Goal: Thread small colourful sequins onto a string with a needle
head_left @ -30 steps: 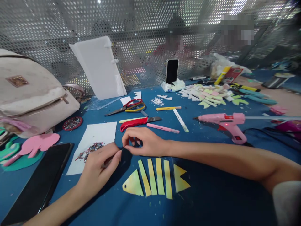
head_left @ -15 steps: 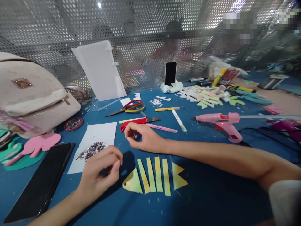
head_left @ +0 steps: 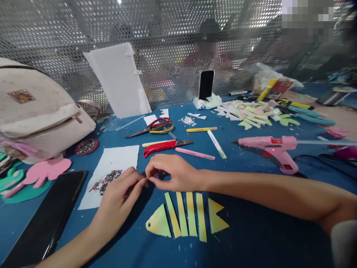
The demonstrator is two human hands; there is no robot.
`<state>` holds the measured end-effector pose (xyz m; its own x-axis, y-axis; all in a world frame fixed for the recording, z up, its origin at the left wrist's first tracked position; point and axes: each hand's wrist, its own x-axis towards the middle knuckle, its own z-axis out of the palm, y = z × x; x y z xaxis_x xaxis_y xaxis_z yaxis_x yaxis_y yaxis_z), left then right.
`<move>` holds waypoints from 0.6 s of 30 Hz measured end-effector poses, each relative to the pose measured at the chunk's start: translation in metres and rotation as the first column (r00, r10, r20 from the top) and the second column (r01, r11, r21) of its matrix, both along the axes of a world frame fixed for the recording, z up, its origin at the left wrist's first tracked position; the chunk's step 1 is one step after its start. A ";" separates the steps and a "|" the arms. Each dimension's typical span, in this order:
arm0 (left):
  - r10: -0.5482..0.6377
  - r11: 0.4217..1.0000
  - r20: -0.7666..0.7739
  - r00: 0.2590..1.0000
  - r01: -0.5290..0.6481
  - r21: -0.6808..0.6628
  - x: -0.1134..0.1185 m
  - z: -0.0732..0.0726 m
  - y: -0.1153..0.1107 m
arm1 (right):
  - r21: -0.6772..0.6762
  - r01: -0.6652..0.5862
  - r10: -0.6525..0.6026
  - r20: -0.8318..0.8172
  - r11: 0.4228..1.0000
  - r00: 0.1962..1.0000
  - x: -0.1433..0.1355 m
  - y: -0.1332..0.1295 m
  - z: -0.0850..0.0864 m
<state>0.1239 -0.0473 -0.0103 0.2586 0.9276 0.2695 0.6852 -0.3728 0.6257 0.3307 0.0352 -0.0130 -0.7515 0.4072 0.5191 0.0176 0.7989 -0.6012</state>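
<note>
My left hand is pinched closed over the right edge of a white paper bearing a pile of glitter pieces. My right hand is also pinched, its fingertips meeting those of my left hand. Whatever lies between the fingertips is too small to make out. Below my right hand lie yellow-green fish parts: a head with a dark eye, several narrow strips and a notched tail. A red-handled cutter lies just beyond my right hand.
Scissors and markers lie farther back. A pink glue gun with its cord is at the right, near foam scraps. A black tablet and a pale backpack are at the left. A phone stands behind.
My hands have come together until their fingertips meet. My left hand's fingers have drawn into a pinch, and my right hand has lowered slightly. The view has shifted a little.
</note>
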 end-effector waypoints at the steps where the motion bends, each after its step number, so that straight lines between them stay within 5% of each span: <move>1: -0.010 1.000 -0.004 1.000 0.010 0.014 0.000 0.000 0.001 | 0.019 0.001 -0.001 0.002 1.000 1.000 0.000 0.000 0.000; 9: -0.017 0.999 0.025 1.000 0.016 0.046 0.001 0.003 0.002 | 0.092 -0.033 0.030 0.031 0.995 0.999 -0.001 0.003 -0.003; 18: 0.134 0.971 0.211 0.968 -0.085 -0.225 -0.006 0.000 0.001 | -0.028 0.011 -0.009 0.049 1.000 0.999 0.001 0.002 0.001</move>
<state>0.1181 -0.0463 -0.0102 0.1078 0.9889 0.1019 0.5481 -0.1446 0.8238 0.3313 0.0370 -0.0119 -0.7716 0.4289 0.4698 0.0558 0.7813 -0.6217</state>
